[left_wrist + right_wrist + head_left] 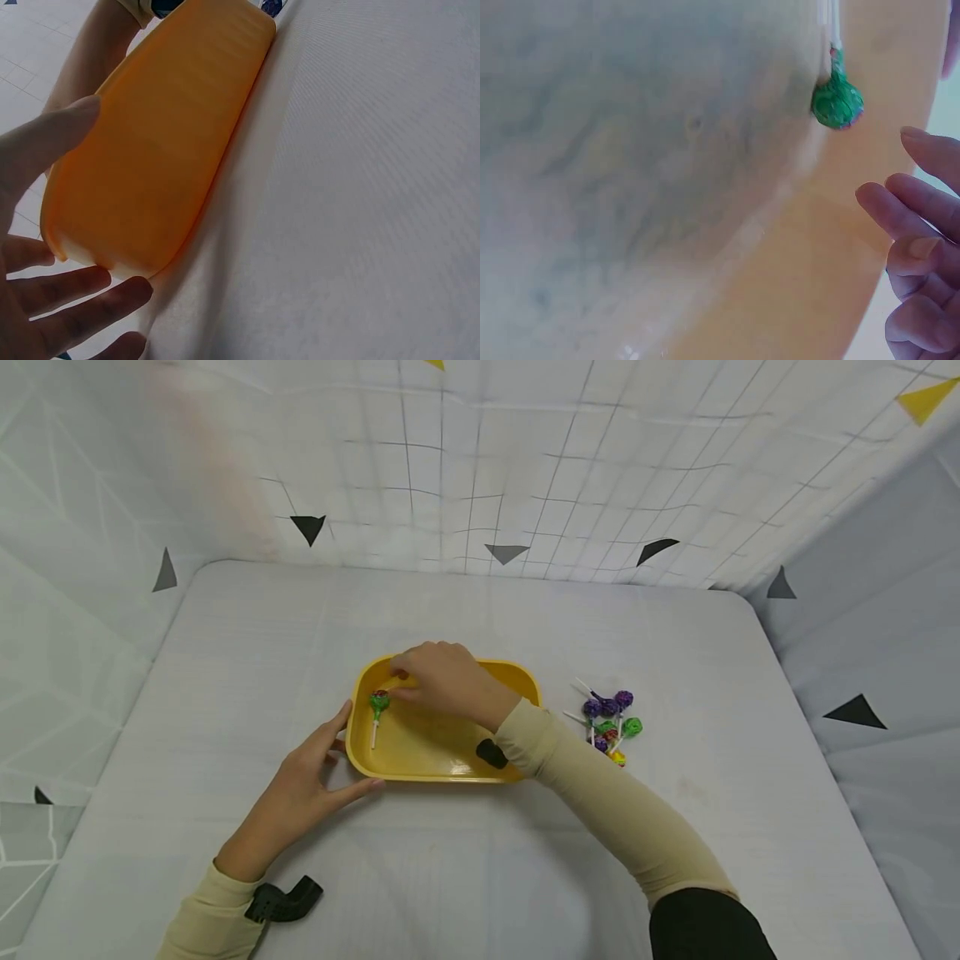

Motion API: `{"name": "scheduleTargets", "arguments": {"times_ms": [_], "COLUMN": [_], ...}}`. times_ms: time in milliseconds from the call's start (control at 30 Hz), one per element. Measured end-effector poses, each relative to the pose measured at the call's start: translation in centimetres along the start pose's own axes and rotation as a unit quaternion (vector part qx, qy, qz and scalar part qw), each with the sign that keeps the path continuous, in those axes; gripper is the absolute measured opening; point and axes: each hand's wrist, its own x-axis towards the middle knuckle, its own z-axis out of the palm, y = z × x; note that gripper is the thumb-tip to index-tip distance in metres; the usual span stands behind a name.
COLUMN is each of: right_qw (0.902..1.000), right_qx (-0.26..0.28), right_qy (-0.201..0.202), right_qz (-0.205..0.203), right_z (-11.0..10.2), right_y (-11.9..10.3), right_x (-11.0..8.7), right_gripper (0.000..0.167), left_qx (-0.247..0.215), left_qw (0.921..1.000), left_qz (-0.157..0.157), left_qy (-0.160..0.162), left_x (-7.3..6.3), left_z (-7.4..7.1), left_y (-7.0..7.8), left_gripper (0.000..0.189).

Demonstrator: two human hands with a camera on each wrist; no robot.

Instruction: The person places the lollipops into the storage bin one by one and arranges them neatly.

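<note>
A yellow tray (427, 747) lies on the white-covered table. One lollipop in a green wrapper (379, 702) rests inside at its left end, white stick toward me. My left hand (300, 787) is at the tray's left end, thumb by the near side and fingers spread along the end wall; the left wrist view shows these fingertips (139, 291) right at the wall. Over the tray's far left part reaches my right hand (459, 685). In the right wrist view its fingers are loosely bent with nothing between them, beside the green lollipop (838, 103).
Right of the tray, a loose pile of lollipops (609, 706) in purple, green and yellow wrappers lies on the table (712, 843). A white patterned curtain (487, 468) hangs behind the table's far edge. My right forearm (615, 810) crosses the tray's right end.
</note>
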Motion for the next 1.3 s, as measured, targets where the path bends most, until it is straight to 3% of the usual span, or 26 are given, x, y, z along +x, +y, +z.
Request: {"name": "scheduleTargets", "arguments": {"times_ms": [567,1300], "right_qw": [0.9989,0.9934], "right_qx": [0.009,0.009], "right_qy": [0.043,0.083], "right_qz": [0.017,0.078], "right_z": [-2.1,-4.4], "right_y": [1.5,4.7], "right_x": [-2.8,-7.9], "right_gripper": [0.030,0.032], "left_qx": [0.002,-0.004], "left_qw": [0.9999,1.0000], "left_qz": [0.008,0.001], "left_qy": [0.013,0.005], "left_x": [0.0,-0.1], "left_z": [0.2,0.2], "left_y": [-0.2,-0.2], "left_gripper": [0.115,0.113]}}
